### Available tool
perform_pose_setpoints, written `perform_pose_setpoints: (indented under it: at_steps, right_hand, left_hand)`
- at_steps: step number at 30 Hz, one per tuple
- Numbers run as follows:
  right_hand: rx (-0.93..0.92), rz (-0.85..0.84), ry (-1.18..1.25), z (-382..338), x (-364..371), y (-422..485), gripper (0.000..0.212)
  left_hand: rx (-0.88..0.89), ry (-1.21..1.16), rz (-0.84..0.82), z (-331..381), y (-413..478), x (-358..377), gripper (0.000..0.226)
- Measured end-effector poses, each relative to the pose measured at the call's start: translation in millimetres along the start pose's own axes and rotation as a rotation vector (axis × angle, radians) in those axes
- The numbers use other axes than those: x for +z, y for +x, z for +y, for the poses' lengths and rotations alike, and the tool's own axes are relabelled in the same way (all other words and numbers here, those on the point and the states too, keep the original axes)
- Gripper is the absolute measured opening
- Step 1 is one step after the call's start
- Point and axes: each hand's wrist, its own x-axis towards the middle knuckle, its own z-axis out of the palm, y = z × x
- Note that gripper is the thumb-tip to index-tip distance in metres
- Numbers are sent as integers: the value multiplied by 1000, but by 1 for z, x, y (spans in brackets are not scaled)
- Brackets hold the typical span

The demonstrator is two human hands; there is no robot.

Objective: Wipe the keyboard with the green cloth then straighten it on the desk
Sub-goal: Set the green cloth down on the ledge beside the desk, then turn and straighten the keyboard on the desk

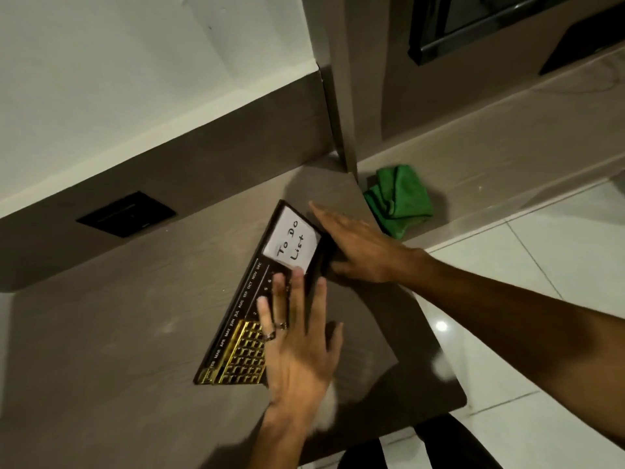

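A black keyboard (243, 319) with gold keys, month labels and a white "To Do List" note lies slanted on the grey desk (101, 350). My left hand (297, 340) lies flat on its middle, fingers spread, rings on two fingers. My right hand (355, 245) rests flat against the keyboard's far right end, fingers stretched out. The crumpled green cloth (400, 199) sits on a lower ledge beyond the desk's right edge, apart from both hands.
A black wall socket plate (126, 214) sits on the brown back panel left of the keyboard. A vertical panel edge (341, 130) rises at the desk's far corner. White tiled floor (541, 265) lies to the right. A dark frame (473, 25) hangs upper right.
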Motion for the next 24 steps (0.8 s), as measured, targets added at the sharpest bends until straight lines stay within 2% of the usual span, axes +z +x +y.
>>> perform_pose_setpoints:
  at_steps: [3,9,13,17,20,24]
  right_hand:
    - [43,32,34,-7,15,2,103]
    - [127,73,141,-21,35,4,78]
    - [173,8,165,-38,44,14,66]
    - [175,-21,164,-51,55,30,60]
    - [157,15,151,-57,61,41,50]
    - [173,106,98,-61,67,55,42]
  left_hand:
    - [-85,82,-18,-27,-16,-11,118]
    - [-251,143,-66,-76,-28,-23,140]
    - [-195,154,34,-121,-29,-32,130]
    - [-127,237,2,-159,-21,-37,129]
    - [-85,367,0,-182,-12,-37,131]
    - [6,401,146,-206,7,-30,110]
